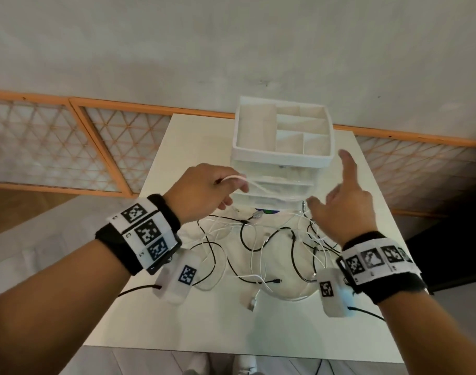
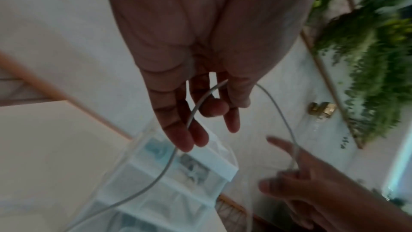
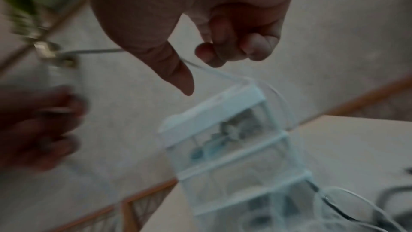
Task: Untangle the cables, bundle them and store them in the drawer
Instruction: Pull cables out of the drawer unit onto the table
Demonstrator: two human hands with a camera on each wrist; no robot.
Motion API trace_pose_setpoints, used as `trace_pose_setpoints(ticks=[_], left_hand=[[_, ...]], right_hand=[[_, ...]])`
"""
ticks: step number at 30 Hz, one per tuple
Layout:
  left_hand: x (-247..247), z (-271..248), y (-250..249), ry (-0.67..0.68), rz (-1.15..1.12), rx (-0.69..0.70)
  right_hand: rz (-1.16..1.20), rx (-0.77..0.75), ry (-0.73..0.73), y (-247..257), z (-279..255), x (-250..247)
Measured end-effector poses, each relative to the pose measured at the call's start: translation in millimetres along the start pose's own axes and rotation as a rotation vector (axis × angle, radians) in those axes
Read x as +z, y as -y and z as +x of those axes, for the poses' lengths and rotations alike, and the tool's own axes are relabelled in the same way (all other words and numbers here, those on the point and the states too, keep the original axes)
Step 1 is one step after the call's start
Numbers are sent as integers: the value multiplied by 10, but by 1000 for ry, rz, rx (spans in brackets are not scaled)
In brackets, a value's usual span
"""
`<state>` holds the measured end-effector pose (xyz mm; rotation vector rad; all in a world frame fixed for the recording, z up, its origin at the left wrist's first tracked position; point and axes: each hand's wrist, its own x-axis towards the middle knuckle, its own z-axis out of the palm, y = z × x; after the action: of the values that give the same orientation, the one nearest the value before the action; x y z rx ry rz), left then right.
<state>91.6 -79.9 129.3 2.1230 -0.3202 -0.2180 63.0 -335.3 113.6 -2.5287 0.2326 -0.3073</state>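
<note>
A thin white cable (image 1: 231, 177) runs between my two hands, raised in front of the drawer unit (image 1: 282, 158). My left hand (image 1: 231, 196) grips a loop of it; in the left wrist view the thumb presses the cable (image 2: 167, 165) against the fingers of the left hand (image 2: 200, 135). My right hand (image 1: 330, 194) holds the other stretch with curled fingers while the index finger points up; in the right wrist view the cable (image 3: 214, 70) passes between the thumb and fingers of the right hand (image 3: 198, 71). A tangle of black and white cables (image 1: 272, 247) lies on the white table (image 1: 231, 326).
The drawer unit has a white divided tray on top and translucent drawers (image 1: 280, 185) below, all pushed in. A loose white plug (image 1: 251, 301) lies near the tangle's front. An orange-framed lattice screen (image 1: 69, 147) stands behind the table. A green plant (image 2: 368, 41) hangs on the wall.
</note>
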Motion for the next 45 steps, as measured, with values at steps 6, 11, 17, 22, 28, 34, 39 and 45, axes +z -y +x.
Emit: trace_pose_setpoints(ticks=[6,11,17,22,28,34,39,45], left_hand=[[165,68,-221,30,120,125],[299,6,490,107,296,-114],[443,-146,1025,113,149,-362],[436,-109,971,64,4,-369],[382,-79,1049,47,130,-378],[396,49,744,13,-83,-373],[406,165,446,22,71,-219],[447,296,219,-168,-24,-161]], right_hand=[[51,-221,79,345,-32,171],[225,-31,-78,85,365,-159],[291,203,-146,-234,810,-299],[463,125,-191,-220,1125,-349],[493,148,-406,-236,1386,-486],[188,176,74,-351,1220,-74],[385,-224,-178,149,1141,-409],[704,-236,-135,467,855,-597]])
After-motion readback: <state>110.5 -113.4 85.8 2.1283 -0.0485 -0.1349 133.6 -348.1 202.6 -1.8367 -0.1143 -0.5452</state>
